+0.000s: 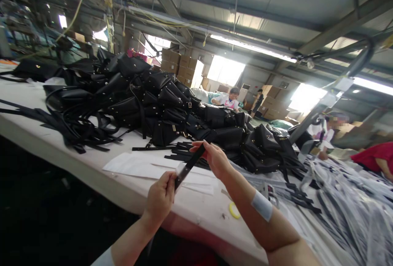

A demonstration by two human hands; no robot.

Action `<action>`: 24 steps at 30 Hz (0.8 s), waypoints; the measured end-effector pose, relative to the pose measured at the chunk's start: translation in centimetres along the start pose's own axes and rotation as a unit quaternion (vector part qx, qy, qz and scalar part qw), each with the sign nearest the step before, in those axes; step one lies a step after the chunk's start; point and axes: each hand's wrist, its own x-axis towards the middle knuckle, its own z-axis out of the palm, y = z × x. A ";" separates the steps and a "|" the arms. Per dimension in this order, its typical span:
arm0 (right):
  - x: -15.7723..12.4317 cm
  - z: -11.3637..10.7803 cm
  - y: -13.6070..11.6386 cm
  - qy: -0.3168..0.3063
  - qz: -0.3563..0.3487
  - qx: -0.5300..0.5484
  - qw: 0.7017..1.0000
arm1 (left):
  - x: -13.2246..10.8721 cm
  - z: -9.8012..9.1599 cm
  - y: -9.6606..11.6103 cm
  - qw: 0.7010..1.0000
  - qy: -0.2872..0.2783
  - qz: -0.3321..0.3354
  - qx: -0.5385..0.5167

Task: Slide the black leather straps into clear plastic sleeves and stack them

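Note:
A black strap [190,163] stretches at a slant between my two hands above the table's front part. My left hand [160,195] is closed on its lower end, where a whitish, shiny patch shows beside the thumb. At the upper end, my right hand [215,158] pinches the strap between thumb and fingers. Flat white sheets [138,168] lie under and to the left of the strap. Just beyond my hands, several black straps [181,151] rest on the table in front of a heap of black bags [162,110] with gold-coloured fittings.
Loose black straps [76,128] lie in a tangle at the left. Plastic-wrapped straps [344,204] cover the right side of the white table [129,192]. A yellow tape ring [234,210] sits near the front edge. Other people [231,98] and cardboard boxes [187,69] are farther back.

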 end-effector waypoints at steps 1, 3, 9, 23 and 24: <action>0.1 -0.3 -0.1 0.007 -0.002 -0.009 1.000 | 0.0 0.0 0.0 1.000 -0.001 0.003 -0.001; -0.2 -0.4 0.0 -0.010 0.016 -0.033 0.999 | 0.0 0.0 0.2 1.000 -0.004 0.001 -0.007; -1.7 1.3 2.4 -0.064 0.101 -0.050 0.992 | 0.3 -0.1 0.6 1.000 -0.009 -0.008 0.005; -5.8 -9.6 -4.4 0.156 -0.065 0.134 0.977 | -2.8 0.6 -8.4 0.981 -0.183 -0.058 0.033; -6.5 -12.1 -5.3 0.205 -0.087 0.133 0.966 | -2.6 0.3 -9.5 0.979 -0.184 -0.070 0.057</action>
